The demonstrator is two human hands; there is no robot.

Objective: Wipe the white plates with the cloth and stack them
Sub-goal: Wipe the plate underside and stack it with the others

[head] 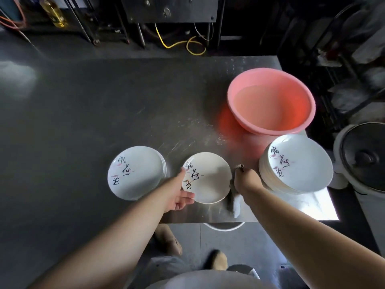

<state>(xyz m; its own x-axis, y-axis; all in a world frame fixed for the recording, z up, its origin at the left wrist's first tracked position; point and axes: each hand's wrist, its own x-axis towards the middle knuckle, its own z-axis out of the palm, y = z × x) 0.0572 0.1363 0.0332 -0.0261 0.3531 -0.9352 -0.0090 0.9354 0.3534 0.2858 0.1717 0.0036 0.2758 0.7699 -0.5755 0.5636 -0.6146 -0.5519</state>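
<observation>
A single white plate (212,180) with black brush writing lies near the front edge of the steel table (125,105). My left hand (179,195) holds its left rim, thumb on top and fingers beneath. My right hand (245,180) grips a grey cloth (234,202) just off the plate's right rim; the cloth hangs down below the fist. A short stack of white plates (135,172) sits to the left. A taller stack of plates (298,163) sits to the right.
A pink plastic basin (270,101) holding water stands behind the right stack. A cooker with a dark lid (362,157) sits off the table's right end. Racks and cables run along the back. Beyond the near table edge the floor shows.
</observation>
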